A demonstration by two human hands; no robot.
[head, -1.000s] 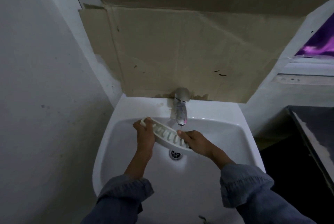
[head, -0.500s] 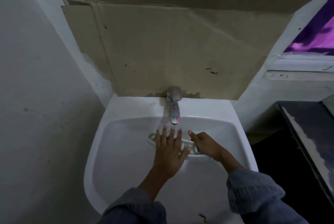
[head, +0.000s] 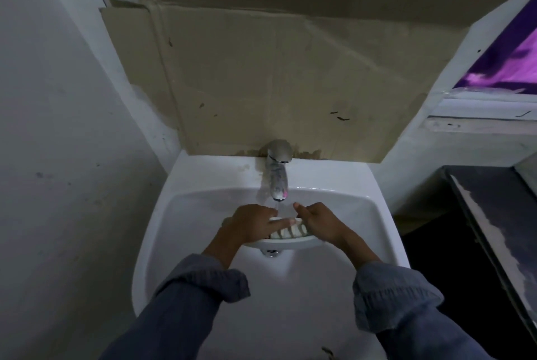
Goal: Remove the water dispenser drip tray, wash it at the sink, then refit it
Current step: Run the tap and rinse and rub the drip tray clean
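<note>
— Any writing to read?
— None. The cardboard [head: 261, 83] beyond the left hand [head: 250, 226] and right hand [head: 322, 223] shows only dark smudges; the drip tray [head: 290, 240] between them shows no lettering.

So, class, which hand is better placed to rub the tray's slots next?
Probably left. The left hand lays fingers flat on the slotted drip tray under the tap; the right hand grips its end, steadying it.

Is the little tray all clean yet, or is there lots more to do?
Done: the drip tray is off the dispenser and at the sink. In hand: water runs from the tap onto it; the right hand grips one end, the left hand lays fingers across its slats. Left: finish rinsing, then refit it; no dispenser is in view.
</note>
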